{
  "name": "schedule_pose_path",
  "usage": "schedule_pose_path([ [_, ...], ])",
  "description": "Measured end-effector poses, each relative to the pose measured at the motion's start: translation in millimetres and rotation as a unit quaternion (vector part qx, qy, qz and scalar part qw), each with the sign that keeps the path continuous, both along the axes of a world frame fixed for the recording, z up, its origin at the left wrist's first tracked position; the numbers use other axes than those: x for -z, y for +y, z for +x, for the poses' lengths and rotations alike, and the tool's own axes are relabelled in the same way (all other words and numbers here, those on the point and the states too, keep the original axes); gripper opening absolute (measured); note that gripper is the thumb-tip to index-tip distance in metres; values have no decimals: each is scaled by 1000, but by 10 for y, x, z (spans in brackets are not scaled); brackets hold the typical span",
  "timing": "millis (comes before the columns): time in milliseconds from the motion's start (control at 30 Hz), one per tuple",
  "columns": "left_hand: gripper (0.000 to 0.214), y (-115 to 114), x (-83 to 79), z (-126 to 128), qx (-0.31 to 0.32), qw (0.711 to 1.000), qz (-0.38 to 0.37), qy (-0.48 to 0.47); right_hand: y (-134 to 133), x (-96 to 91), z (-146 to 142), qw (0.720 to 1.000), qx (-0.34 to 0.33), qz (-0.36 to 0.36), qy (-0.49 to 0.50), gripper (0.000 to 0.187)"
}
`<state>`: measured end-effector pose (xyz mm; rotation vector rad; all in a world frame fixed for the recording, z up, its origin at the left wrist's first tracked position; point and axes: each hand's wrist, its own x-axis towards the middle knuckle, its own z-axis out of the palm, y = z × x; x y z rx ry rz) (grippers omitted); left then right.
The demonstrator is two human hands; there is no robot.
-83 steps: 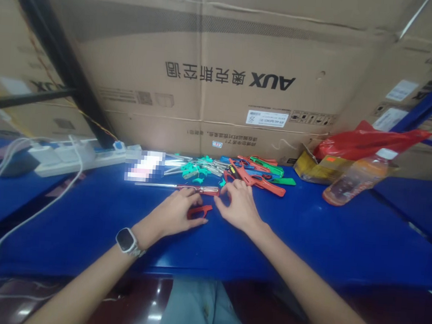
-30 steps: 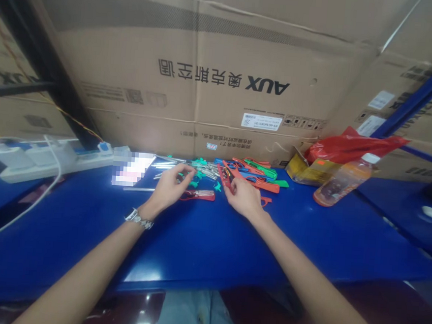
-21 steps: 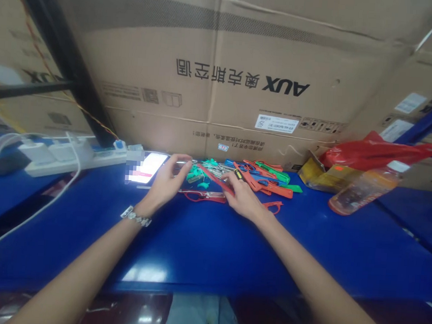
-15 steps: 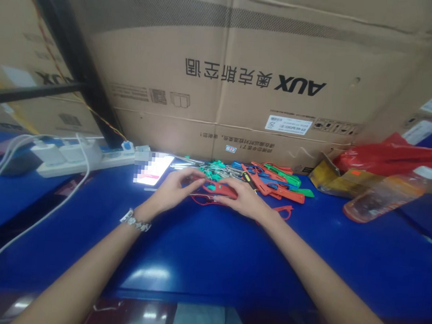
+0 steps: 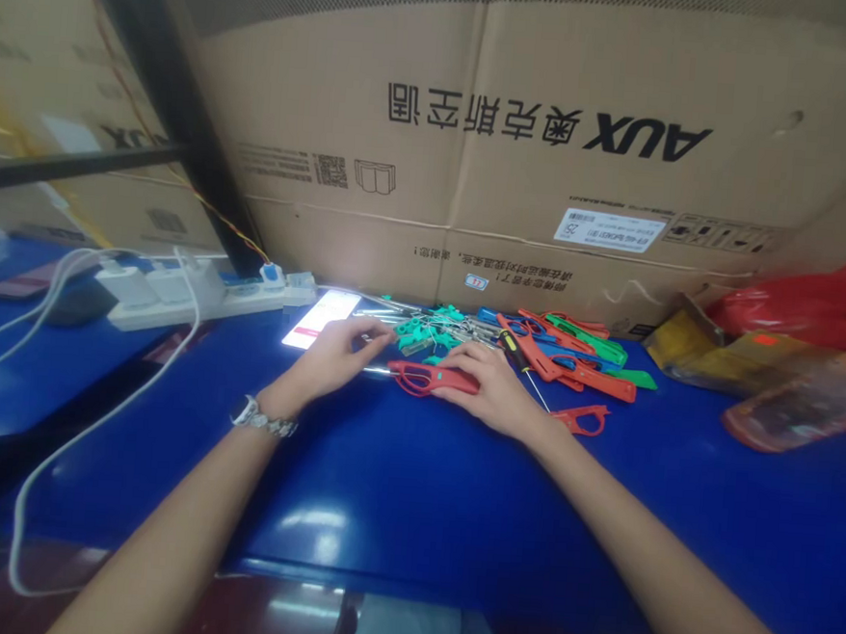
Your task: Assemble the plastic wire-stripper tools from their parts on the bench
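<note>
Red scissors (image 5: 429, 377) lie on the blue surface (image 5: 411, 490) between both hands, the right hand (image 5: 494, 390) clamped on the handle and the left hand (image 5: 333, 354) pinching the metal blade end, best kept flat and steady while fitting.

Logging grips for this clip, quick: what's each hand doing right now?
Left hand: fingers pinched at the metal blade end of the red scissors.
Right hand: closed on the red handle of the same scissors.
</note>
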<state>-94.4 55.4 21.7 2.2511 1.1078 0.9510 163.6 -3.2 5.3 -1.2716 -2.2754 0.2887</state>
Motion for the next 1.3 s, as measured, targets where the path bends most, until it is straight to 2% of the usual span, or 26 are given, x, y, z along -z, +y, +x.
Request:
schedule_pose_path([
  [300,27,33,137,21,36,998,-21,43,13,134,-41,1000,13,3,2,33],
  [567,21,8,133,41,50,996,-41,66,5,160,-53,1000,21,-18,2,34],
  [700,21,-28,130,63,91,992,-67,48,23,197,-37,999,27,-30,6,34],
  [800,28,-81,126,106,116,990,-52,62,41,220,-35,999,34,-37,20,34],
  [900,39,-131,138,179,116,988,-16,99,46,218,-48,998,36,-51,30,32],
  [1000,38,-147,171,252,109,986,2,126,27,197,-62,998,36,-58,14,33],
  [1133,31,-119,219,285,110,987,-6,112,-34,142,-33,998,40,-41,-17,41],
  [1300,36,-73,252,280,104,990,-31,88,-89,97,65,998,47,-47,-22,35],
])
